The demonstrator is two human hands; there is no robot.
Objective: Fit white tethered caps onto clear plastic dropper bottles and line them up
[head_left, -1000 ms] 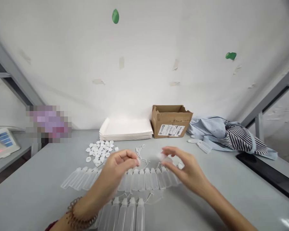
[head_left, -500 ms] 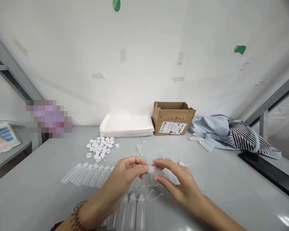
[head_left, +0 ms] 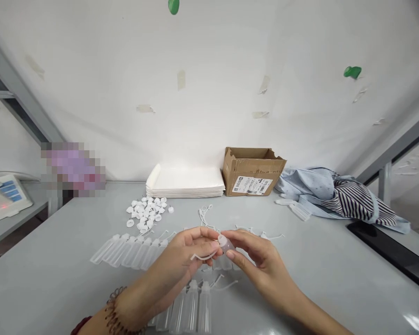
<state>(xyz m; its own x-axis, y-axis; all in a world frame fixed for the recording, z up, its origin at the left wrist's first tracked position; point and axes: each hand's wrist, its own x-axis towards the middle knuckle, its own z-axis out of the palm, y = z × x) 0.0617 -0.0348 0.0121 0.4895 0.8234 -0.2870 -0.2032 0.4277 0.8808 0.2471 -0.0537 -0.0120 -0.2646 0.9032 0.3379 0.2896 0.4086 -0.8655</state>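
Observation:
My right hand (head_left: 260,260) grips a small translucent plastic bottle (head_left: 226,245), its open neck tilted up toward my left. The fingers of my left hand (head_left: 190,251) are closed at that neck, pinching a thin white strap (head_left: 205,257) whose free end curves out over the thumb. Whether the strap's ring sits around the neck cannot be made out. Below the hands stands a row of translucent bottles (head_left: 192,307) lying side by side, some with straps at their necks. Another row of bottles (head_left: 132,251) extends behind my left hand, partly hidden by it.
White cone-shaped caps (head_left: 146,211) lie in a heap at the back left. Loose straps (head_left: 205,215) rest behind my hands. A stack of white envelopes (head_left: 186,181), a cardboard box (head_left: 253,174), bundled cloth (head_left: 335,193) and a black phone-like slab (head_left: 391,253) line the back and right.
The bottle's neck has turned up toward the camera, showing its opening. A white strap now shows hanging from my left fingers, and the left hand has rolled slightly.

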